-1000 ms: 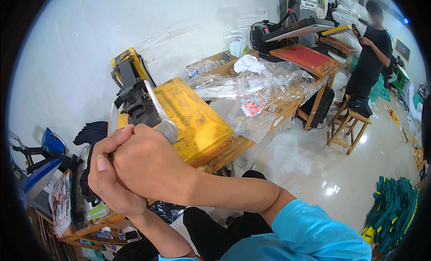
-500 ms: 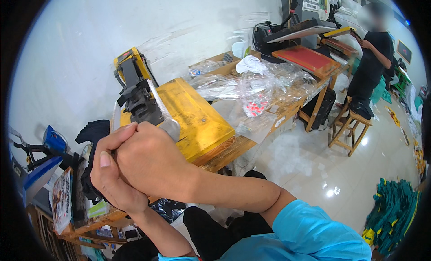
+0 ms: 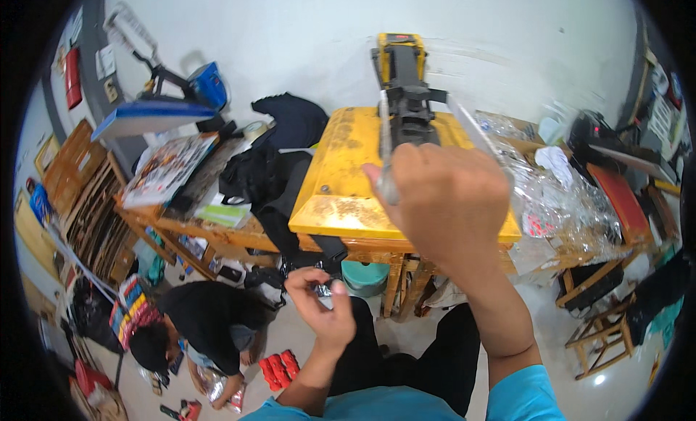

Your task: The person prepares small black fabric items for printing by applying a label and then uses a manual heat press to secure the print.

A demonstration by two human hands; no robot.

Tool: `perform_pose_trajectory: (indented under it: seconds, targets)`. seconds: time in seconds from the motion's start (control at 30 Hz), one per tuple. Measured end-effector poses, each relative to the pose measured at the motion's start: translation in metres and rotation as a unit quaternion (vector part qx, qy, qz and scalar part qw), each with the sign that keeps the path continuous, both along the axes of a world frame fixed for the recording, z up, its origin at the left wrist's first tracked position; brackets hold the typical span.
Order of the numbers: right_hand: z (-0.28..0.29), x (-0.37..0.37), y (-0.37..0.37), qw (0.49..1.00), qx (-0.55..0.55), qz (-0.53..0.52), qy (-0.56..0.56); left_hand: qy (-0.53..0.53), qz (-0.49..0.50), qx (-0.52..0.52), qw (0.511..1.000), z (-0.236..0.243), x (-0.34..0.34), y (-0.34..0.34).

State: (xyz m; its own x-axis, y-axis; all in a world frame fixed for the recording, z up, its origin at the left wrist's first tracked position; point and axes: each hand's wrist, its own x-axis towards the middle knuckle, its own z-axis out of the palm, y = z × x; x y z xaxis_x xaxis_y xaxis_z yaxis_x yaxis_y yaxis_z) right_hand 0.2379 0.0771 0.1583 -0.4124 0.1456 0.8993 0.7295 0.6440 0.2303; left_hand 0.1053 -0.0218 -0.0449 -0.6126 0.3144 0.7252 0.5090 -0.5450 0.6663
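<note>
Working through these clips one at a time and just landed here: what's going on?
The person's right hand is closed around the handle of a yellow press. The left hand, fingers loosely curled, appears to hold nothing in front of the press. Black cloth lies just left of the press. At lower left, a co-worker in black is low to the floor.

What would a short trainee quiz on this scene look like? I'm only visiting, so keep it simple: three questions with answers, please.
1. Which thing does the person's right hand grip?
A) a roll of tape
B) the pale handle of the yellow press
C) a wooden stool

2. True or false: the person's left hand is off the handle.

3. Fill in: the co-worker low down at the picture's lower left wears a ____ top.

Key: 1. B; 2. True; 3. black
</note>
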Motion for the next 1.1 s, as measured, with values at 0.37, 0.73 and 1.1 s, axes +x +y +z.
perform_pose_trajectory:
  seconds: [0.37,0.73,1.1]
  targets:
    - [0.004,-0.005,-0.001,0.998,0.034,-0.040,-0.019,0.031,0.036,-0.184,0.982,0.012,-0.037,0.012]
    - [0.005,-0.006,0.002,0.995,0.072,-0.056,-0.034,-0.019,0.031,-0.144,0.989,0.013,-0.035,0.024]
    - [0.063,-0.001,0.012,0.989,0.133,-0.052,-0.028,-0.062,0.020,-0.130,0.989,0.010,-0.033,0.026]
